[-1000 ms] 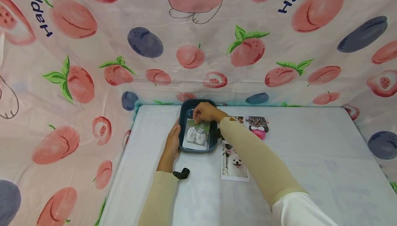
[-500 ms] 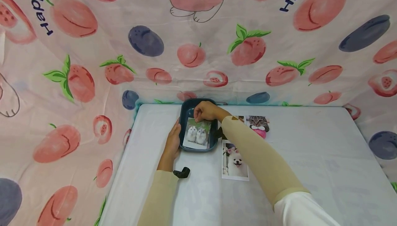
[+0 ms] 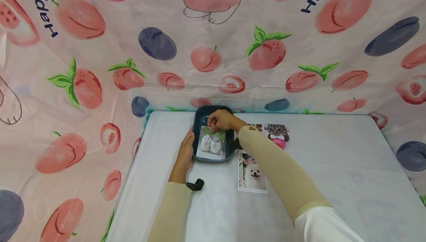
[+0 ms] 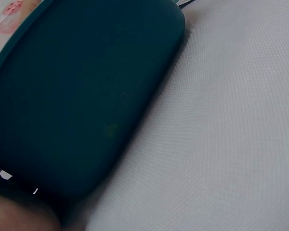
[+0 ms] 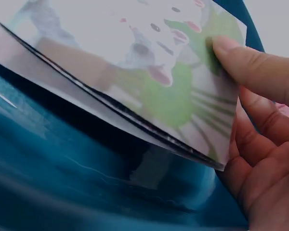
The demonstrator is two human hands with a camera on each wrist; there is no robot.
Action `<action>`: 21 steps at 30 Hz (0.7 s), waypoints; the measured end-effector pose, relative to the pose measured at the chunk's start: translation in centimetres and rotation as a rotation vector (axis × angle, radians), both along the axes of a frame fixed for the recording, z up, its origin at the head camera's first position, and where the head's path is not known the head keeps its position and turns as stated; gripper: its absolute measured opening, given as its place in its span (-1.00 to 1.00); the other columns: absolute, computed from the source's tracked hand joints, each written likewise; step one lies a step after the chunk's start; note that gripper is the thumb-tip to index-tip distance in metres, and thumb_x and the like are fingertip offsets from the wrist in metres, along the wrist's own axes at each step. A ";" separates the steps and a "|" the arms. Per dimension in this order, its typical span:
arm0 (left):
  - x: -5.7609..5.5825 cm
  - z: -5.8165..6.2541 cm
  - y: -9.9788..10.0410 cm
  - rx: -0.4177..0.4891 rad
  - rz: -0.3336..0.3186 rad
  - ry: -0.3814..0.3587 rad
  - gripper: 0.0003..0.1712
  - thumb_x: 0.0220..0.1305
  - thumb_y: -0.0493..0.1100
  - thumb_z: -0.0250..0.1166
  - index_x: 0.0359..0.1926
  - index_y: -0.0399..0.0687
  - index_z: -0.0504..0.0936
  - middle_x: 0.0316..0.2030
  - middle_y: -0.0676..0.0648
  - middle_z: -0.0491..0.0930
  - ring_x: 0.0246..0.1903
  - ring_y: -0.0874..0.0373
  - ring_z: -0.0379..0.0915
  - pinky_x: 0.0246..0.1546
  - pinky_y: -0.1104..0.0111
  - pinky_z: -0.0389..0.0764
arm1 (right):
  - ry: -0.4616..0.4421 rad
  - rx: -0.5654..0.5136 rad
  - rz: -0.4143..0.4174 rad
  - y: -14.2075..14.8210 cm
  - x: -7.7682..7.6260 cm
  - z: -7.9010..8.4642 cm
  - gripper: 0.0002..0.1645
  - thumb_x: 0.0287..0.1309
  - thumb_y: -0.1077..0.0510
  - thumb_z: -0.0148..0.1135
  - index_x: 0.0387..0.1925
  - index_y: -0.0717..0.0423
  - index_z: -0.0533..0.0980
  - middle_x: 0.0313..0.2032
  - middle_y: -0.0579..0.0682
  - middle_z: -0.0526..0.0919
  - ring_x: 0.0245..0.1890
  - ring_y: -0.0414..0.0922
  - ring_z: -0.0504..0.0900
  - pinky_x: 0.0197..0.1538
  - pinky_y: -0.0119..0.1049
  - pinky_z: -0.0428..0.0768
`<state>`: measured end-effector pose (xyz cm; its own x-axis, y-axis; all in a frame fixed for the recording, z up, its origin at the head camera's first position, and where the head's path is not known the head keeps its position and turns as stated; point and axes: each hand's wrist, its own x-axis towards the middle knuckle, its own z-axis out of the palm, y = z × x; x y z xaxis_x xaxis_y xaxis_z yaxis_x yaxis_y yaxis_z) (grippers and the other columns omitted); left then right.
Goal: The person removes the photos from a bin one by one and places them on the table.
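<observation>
In the head view, my left hand [image 3: 184, 151] lies along the outer left wall of a dark teal plastic tray [image 3: 196, 123], its fingers extended against the side. The left wrist view shows the tray wall [image 4: 101, 86] close up, with skin blurred at the lower left. My right hand [image 3: 221, 120] reaches into the tray and pinches the top edge of a small stack of photo prints. The uppermost photo [image 3: 210, 144] shows two white hamsters on green. The right wrist view shows my thumb [image 5: 260, 67] on the photo's face, other fingers behind; stacked edges are slightly parted.
On the white table [image 3: 332, 183], right of the tray, lie a dog photo [image 3: 253, 173] and a cat photo [image 3: 277, 135]. Another photo [image 3: 256, 126] is mostly hidden under my right forearm. A fruit-printed cloth [image 3: 206, 83] hangs behind the table.
My right hand stays at the top of the photo stack, with only slight shifts of the fingers and the photos. The left hand and tray hold nearly the same position.
</observation>
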<state>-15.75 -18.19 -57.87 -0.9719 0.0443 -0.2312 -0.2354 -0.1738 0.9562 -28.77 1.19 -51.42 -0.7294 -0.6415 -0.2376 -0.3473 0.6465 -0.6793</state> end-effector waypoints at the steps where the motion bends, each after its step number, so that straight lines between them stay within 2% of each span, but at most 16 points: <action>1: 0.0 0.0 0.0 -0.001 -0.001 0.000 -0.38 0.67 0.12 -0.23 0.63 0.24 0.02 0.63 0.05 -0.07 0.62 0.05 -0.28 0.62 0.04 -0.16 | 0.003 -0.003 -0.003 0.0 0.0 -0.1 -0.83 0.06 0.15 0.58 -0.30 -0.03 0.71 -0.33 -0.11 0.74 -0.26 -0.20 0.63 -0.07 -0.32 0.59; 8: 0.1 0.0 0.0 -0.034 0.007 -0.021 -0.39 0.66 0.16 -0.19 0.62 0.32 0.05 0.63 0.12 -0.07 0.63 0.09 -0.33 0.62 0.04 -0.20 | 0.010 0.015 0.025 -0.1 0.2 -0.3 -0.71 0.12 0.10 0.54 -0.08 -0.04 0.78 -0.15 -0.09 0.81 -0.12 -0.20 0.70 0.01 -0.30 0.66; 15: 0.0 -0.1 0.1 -0.032 0.014 -0.021 -0.39 0.66 0.16 -0.19 0.62 0.32 0.07 0.63 0.11 -0.06 0.63 0.08 -0.30 0.62 0.03 -0.18 | 0.020 0.074 0.113 -0.1 0.2 -0.3 -0.62 0.19 0.07 0.49 0.06 -0.10 0.73 0.02 -0.11 0.78 0.03 -0.17 0.69 0.18 -0.24 0.63; 18: 0.0 0.0 0.2 -0.015 0.015 -0.015 -0.40 0.66 0.14 -0.20 0.62 0.31 0.08 0.62 0.10 -0.03 0.62 0.08 -0.25 0.61 0.05 -0.13 | 0.034 0.079 0.142 -0.1 0.3 -0.3 -0.62 0.21 0.07 0.47 0.08 -0.12 0.72 0.04 -0.12 0.77 0.04 -0.19 0.68 0.18 -0.25 0.62; 21: 0.0 0.1 0.2 0.004 0.012 -0.001 -0.40 0.67 0.11 -0.21 0.62 0.26 0.07 0.62 0.08 0.01 0.61 0.07 -0.19 0.61 0.06 -0.09 | 0.038 0.067 0.136 0.0 0.3 -0.2 -0.60 0.18 0.10 0.50 0.07 -0.13 0.73 -0.02 -0.10 0.78 -0.03 -0.18 0.69 0.11 -0.26 0.64</action>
<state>-15.74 -17.98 -57.79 -0.9722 0.0334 -0.2316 -0.2337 -0.1801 0.9555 -28.43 1.23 -51.61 -0.6464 -0.7183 -0.2575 -0.4589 0.6355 -0.6209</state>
